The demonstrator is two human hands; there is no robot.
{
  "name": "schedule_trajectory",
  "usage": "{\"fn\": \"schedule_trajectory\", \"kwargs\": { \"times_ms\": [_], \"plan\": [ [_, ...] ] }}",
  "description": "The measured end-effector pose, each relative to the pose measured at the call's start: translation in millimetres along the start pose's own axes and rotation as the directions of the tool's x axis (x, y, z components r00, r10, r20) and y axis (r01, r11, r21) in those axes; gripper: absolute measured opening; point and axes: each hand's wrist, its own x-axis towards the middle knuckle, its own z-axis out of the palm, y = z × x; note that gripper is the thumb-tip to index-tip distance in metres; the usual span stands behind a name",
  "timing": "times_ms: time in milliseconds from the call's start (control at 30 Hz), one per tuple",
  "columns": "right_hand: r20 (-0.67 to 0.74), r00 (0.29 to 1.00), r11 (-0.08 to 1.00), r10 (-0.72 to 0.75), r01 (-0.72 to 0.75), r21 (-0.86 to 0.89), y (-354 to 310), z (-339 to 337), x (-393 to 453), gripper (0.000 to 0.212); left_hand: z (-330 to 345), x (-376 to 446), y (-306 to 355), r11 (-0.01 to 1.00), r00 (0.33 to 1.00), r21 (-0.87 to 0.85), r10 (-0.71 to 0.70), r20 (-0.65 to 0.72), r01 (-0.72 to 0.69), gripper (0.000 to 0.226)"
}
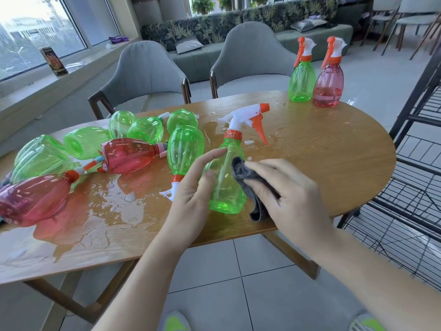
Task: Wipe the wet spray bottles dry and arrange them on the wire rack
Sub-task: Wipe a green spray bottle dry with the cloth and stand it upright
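A green spray bottle with a white and orange trigger head stands upright near the table's front edge. My left hand touches its left side with fingers nearly straight. My right hand grips a grey cloth and presses it against the bottle's right side. Several wet green bottles and red bottles lie on their sides at the table's left. At the far right of the table a green bottle and a pink bottle stand upright. The black wire rack is on the right.
Water puddles cover the wooden table at the left and middle. Two grey chairs stand behind the table. A windowsill with a dark box runs along the left. The floor is tiled.
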Motion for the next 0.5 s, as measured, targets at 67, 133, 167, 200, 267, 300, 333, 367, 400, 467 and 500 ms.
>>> {"fn": "schedule_trajectory", "kwargs": {
  "times_ms": [67,133,167,200,267,300,333,367,400,467,500],
  "plan": [
    [0.008,1.000,1.000,-0.016,0.015,0.025,1.4,-1.7,-0.7,0.024,-0.2,1.0,0.6,1.000,1.000,-0.001,-0.016,0.008,0.016,0.040],
    [-0.014,1.000,0.999,0.012,-0.012,0.033,4.5,-2.9,3.9,0.024,0.2,1.7,0.1,1.000,1.000,-0.003,-0.021,0.023,0.021,0.041],
    [-0.030,0.999,0.999,0.037,-0.036,0.033,5.4,-3.0,6.7,0.024,0.7,1.7,-0.6,1.000,1.000,-0.004,-0.018,0.026,0.018,0.040],
    [-0.045,0.997,0.998,0.061,-0.059,0.032,5.7,-2.9,9.0,0.025,1.6,1.7,-1.9,1.000,1.000,-0.008,-0.013,0.026,0.014,0.039],
    [-0.050,0.994,0.995,0.094,-0.092,0.038,5.0,-2.2,10.1,0.025,4.2,0.7,-2.1,0.999,1.000,-0.029,-0.017,0.021,0.018,0.040],
    [-0.039,0.994,0.994,0.099,-0.097,0.050,4.1,-2.4,9.0,0.025,5.7,-0.1,-1.3,0.999,1.000,-0.039,-0.018,0.020,0.019,0.039],
    [-0.022,0.995,0.993,0.094,-0.092,0.071,3.0,-2.9,7.3,0.024,6.8,-0.4,-1.5,0.999,1.000,-0.045,-0.020,0.014,0.020,0.039],
    [-0.001,0.997,0.993,0.074,-0.073,0.097,2.0,-4.1,5.0,0.023,7.7,-0.5,-0.3,0.998,1.000,-0.054,-0.028,0.009,0.028,0.039],
    [0.024,0.999,0.992,0.040,-0.043,0.122,1.2,-5.1,2.1,0.022,8.1,-0.1,-0.3,0.997,0.999,-0.065,-0.037,-0.002,0.037,0.038],
    [0.087,0.995,0.988,-0.047,0.033,0.151,-0.6,-7.1,-4.6,0.023,8.9,0.7,1.0,0.993,0.999,-0.110,-0.049,-0.007,0.048,0.034],
    [0.125,0.988,0.984,-0.089,0.068,0.162,-1.5,-8.0,-7.8,0.024,9.4,0.9,2.6,0.989,0.999,-0.137,-0.049,-0.007,0.048,0.035]
  ]
}}
